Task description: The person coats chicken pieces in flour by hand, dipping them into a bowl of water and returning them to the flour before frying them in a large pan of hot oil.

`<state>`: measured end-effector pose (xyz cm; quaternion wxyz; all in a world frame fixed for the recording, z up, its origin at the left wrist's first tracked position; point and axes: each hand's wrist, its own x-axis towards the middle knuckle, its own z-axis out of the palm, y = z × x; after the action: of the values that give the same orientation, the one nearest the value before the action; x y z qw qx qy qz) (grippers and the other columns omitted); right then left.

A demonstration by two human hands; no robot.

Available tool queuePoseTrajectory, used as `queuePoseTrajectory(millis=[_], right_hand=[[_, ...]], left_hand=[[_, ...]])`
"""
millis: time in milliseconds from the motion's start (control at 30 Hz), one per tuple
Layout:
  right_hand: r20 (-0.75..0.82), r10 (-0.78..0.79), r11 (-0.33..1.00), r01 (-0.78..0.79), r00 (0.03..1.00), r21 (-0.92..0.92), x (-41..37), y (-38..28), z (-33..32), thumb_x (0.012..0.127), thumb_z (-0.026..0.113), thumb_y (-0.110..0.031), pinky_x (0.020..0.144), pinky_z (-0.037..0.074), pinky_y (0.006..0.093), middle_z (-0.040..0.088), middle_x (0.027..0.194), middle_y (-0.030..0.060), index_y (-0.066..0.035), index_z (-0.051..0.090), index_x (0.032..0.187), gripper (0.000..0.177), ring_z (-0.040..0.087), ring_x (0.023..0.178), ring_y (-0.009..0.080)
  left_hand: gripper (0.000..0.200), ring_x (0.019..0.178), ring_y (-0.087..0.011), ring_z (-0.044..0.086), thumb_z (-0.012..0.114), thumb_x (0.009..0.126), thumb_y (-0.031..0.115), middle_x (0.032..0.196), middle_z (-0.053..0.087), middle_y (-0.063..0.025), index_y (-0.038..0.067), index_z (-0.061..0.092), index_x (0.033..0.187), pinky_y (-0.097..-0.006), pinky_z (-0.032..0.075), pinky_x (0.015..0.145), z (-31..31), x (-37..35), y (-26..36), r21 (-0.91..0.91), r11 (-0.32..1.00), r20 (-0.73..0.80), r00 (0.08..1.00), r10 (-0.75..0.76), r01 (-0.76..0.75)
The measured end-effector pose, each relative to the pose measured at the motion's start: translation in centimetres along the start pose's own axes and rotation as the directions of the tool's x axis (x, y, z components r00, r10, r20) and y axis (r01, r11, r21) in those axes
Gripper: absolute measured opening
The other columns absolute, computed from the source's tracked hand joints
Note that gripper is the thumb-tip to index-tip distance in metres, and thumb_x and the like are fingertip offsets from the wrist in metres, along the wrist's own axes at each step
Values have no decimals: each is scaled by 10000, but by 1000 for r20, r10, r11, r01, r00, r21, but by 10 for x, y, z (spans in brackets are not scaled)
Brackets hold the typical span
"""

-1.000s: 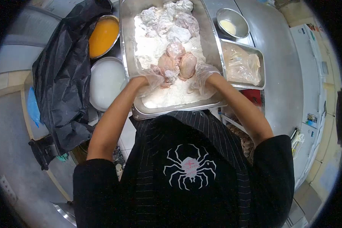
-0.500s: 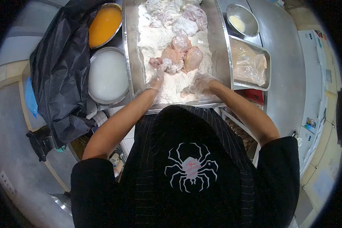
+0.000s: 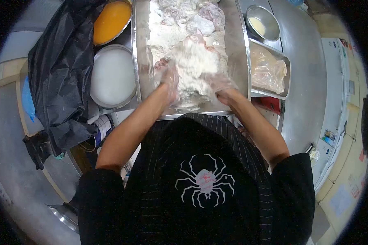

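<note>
Inside a deep metal tray (image 3: 237,45) lies a bed of white flour (image 3: 161,38). Loose flour, blurred by motion, covers most of a pink raw chicken piece (image 3: 195,39) in the middle. My left hand (image 3: 170,81), in a clear plastic glove, is at the left of the flour, close to a reddish bit of chicken (image 3: 162,64); motion smears its fingers. My right hand (image 3: 220,83), also gloved, is at the right with fingers stretched toward the middle, against the flour. Several floured chicken pieces (image 3: 201,25) lie at the tray's far end.
Left of the tray stand a bowl of orange liquid (image 3: 111,22) and a bowl of whitish liquid (image 3: 113,76), beside a black plastic sheet (image 3: 63,73). To the right are a small metal bowl (image 3: 270,27) and a shallow tray with plastic-wrapped contents (image 3: 267,67).
Flour has been thrown up over the bare chicken in the middle and now hides most of it. Both hands have moved slightly, with the right fingers now raised toward the middle.
</note>
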<state>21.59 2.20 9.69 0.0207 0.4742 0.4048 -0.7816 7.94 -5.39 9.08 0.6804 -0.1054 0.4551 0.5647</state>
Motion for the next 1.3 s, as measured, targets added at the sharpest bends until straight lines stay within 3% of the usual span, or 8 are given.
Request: queuePoseTrajectory(millis=[133, 267, 333, 467, 567, 833, 1233, 1300], right_hand=[[215, -864, 349, 850, 454, -394, 111, 64, -66, 833, 531, -205, 787, 441, 264, 556, 1026, 83, -22, 526, 1055, 288, 527, 908, 154], [-227, -426, 805, 253, 876, -536, 11, -56, -7, 850, 463, -349, 819, 421, 324, 526, 1097, 137, 0, 501, 1098, 430, 515, 962, 213], [-181, -203, 61, -172, 962, -983, 14, -78, -7, 854, 360, -445, 836, 398, 369, 513, 1102, 180, 8, 484, 1118, 539, 502, 989, 276], [50, -621, -145, -52, 782, -988, 86, -33, -2, 839, 352, -393, 816, 402, 398, 535, 1041, 206, -44, 575, 979, 437, 514, 960, 316], [115, -397, -70, 95, 911, -993, 111, -54, 9, 825, 378, -351, 844, 396, 398, 499, 1104, 214, -50, 562, 988, 389, 481, 1024, 311], [135, -530, -63, 120, 837, -991, 81, -9, -10, 787, 474, -368, 845, 409, 389, 542, 1033, 193, 20, 559, 977, 441, 522, 973, 309], [236, -351, -332, 115, 906, -936, 113, -76, -61, 771, 532, -321, 813, 415, 347, 576, 1003, 153, -169, 573, 1058, 327, 538, 948, 240], [-272, -403, 114, -247, 874, -962, 129, -81, -35, 813, 433, -412, 868, 373, 350, 552, 1068, 151, -132, 581, 1049, 395, 486, 1043, 240]], left_hand=[[454, 908, -245, 568, 309, 888, 370, 1024, 551, -148, -4, 476, 1084, -371, 504, 755, 4, 16, 36, -66, 991, 83, 989, 120, -115], [543, 1066, -281, 470, 297, 881, 433, 1214, 424, -173, 17, 367, 1223, -411, 425, 872, -4, 35, 65, 321, 919, -52, 964, 260, -230], [545, 1218, -299, 278, 331, 873, 441, 1348, 249, -159, 126, 273, 1313, -431, 288, 978, -20, 53, 74, 697, 711, -170, 941, 293, -95], [524, 1269, -299, 144, 354, 871, 418, 1396, 138, -128, 215, 222, 1336, -407, 215, 1012, -33, 108, 70, 915, 399, -120, 915, 386, -49], [503, 1192, -340, 316, 220, 885, 387, 1295, 332, -192, 89, 337, 1274, -396, 236, 1002, -40, 161, 58, 930, -138, 353, 720, 597, -341], [713, 918, -234, 489, 406, 800, 558, 1067, 519, -161, -23, 391, 1213, -344, 376, 828, -42, 104, 65, 907, 394, 127, 988, 88, -152], [548, 1053, -335, 468, 429, 789, 427, 1136, 479, -224, -9, 452, 1120, -378, 378, 890, -20, 75, 107, 952, -287, 66, 850, 522, 102], [557, 1062, -333, 463, 437, 785, 427, 1140, 476, -224, -8, 446, 1133, -374, 378, 892, -28, 95, 110, 960, -250, 34, 840, 542, 122]])
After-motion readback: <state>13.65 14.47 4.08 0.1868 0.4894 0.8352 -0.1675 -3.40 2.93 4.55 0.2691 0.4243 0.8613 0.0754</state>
